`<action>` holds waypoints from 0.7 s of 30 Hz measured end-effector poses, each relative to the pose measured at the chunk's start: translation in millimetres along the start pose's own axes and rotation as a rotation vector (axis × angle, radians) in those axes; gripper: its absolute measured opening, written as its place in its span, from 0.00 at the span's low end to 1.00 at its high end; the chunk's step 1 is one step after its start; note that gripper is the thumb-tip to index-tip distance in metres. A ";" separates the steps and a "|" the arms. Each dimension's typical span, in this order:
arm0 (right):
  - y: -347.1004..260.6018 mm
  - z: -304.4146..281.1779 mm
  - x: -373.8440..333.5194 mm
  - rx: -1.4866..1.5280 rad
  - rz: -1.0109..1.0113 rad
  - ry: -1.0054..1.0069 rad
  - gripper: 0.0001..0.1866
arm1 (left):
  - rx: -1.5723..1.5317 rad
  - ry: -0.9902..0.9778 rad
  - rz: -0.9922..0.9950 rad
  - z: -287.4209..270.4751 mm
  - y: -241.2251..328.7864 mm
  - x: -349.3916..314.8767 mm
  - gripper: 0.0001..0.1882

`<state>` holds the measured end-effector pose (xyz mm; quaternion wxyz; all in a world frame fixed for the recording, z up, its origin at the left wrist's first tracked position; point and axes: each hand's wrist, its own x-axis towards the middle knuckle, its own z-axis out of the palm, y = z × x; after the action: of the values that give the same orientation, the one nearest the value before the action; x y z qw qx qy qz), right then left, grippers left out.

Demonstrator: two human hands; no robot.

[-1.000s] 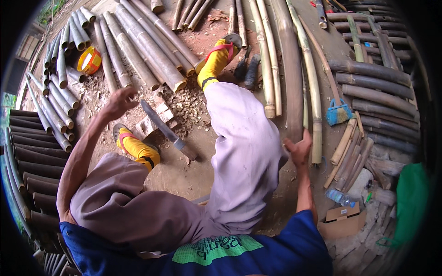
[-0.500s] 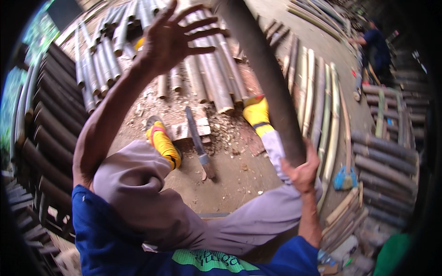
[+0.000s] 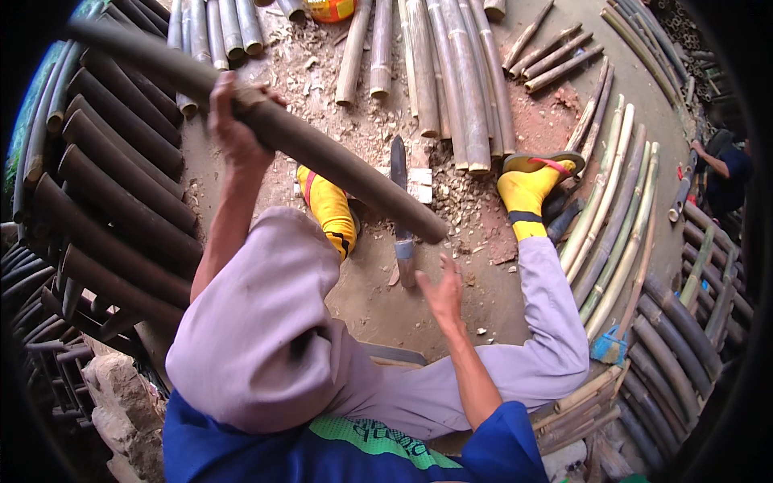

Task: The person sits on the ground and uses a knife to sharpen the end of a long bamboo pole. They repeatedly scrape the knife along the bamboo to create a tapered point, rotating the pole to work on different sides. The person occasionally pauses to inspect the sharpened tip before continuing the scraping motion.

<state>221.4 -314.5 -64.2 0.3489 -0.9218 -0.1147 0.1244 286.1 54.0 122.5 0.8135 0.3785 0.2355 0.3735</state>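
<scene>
A thick dark bamboo pole point(image 3: 338, 165) slants across in front of me, from the upper left down to its near end above the ground at the middle. My left hand point(image 3: 237, 121) is wrapped round it, about a third of the way from its far end. Just below the near end, apart from it, my right hand point(image 3: 443, 291) is open with its fingers spread. A machete point(image 3: 405, 256) lies on the ground between my feet, its blade on a pale wood block point(image 3: 419, 185) and partly covered by the pole.
Dark bamboo poles point(image 3: 121, 197) are stacked on the left. Cut bamboo lengths point(image 3: 463, 80) lie ahead, among wood chips. Paler poles point(image 3: 616, 217) and a blue broom point(image 3: 609, 346) are on the right. Another person point(image 3: 725, 169) works at the far right.
The pole has swung from the right side over to the left. My left hand, open before, now grips it. My right hand has let go of its near end and opened.
</scene>
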 end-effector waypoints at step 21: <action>-48.5 -11.4 41.7 0.234 0.010 -0.078 0.23 | 0.083 -0.004 0.255 -50.1 15.5 -13.7 0.19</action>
<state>258.2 -273.6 -29.5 0.4486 -0.8698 -0.1085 0.1744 237.7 72.0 106.0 0.7436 0.4393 0.1991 0.4630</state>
